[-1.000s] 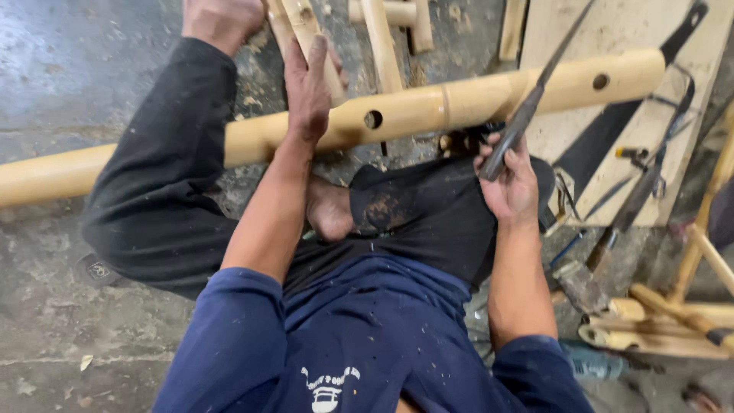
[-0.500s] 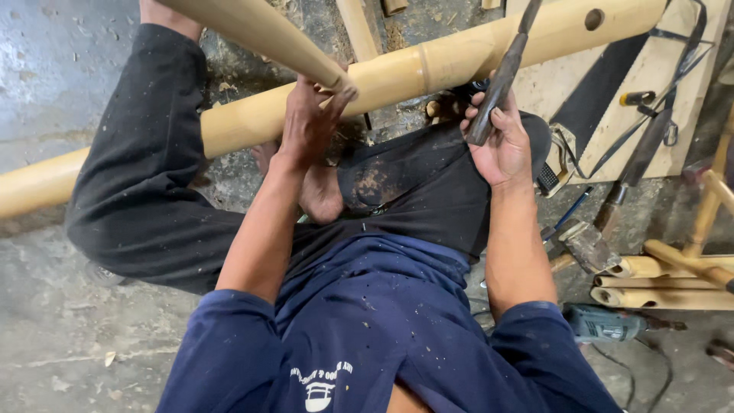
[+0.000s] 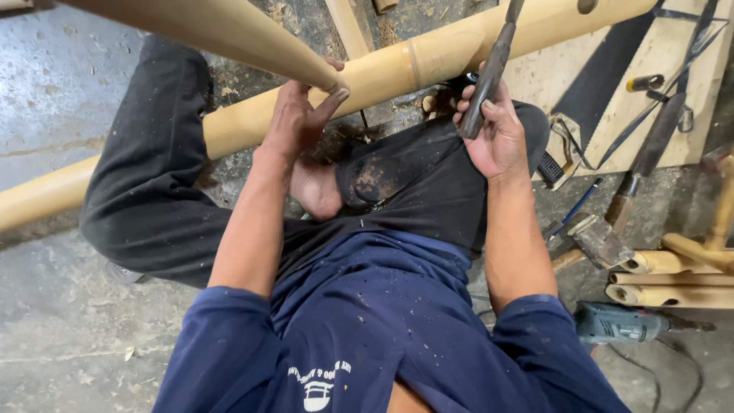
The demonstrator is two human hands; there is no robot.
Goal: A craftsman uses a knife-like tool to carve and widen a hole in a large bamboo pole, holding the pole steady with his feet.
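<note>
I sit cross-legged on the floor with a long bamboo pole (image 3: 428, 61) lying across my legs. My left hand (image 3: 302, 115) grips the tapered end of a second bamboo piece (image 3: 222, 30), which slants up to the top left. My right hand (image 3: 497, 130) holds a dark metal chisel (image 3: 493, 65) upright, its shaft crossing the long pole. A round hole (image 3: 587, 6) shows in the pole near the top edge.
A plywood board (image 3: 657, 84) at the right carries a hand saw (image 3: 592, 92) and other tools. A hammer (image 3: 596, 241), a blue pencil (image 3: 577, 206), short bamboo pieces (image 3: 673, 279) and a power drill (image 3: 623, 323) lie at my right. Concrete floor (image 3: 53, 138) spreads left.
My left hand left the long pole and brought the second bamboo piece toward me. The right hand raised the chisel more upright. The view shifted lower.
</note>
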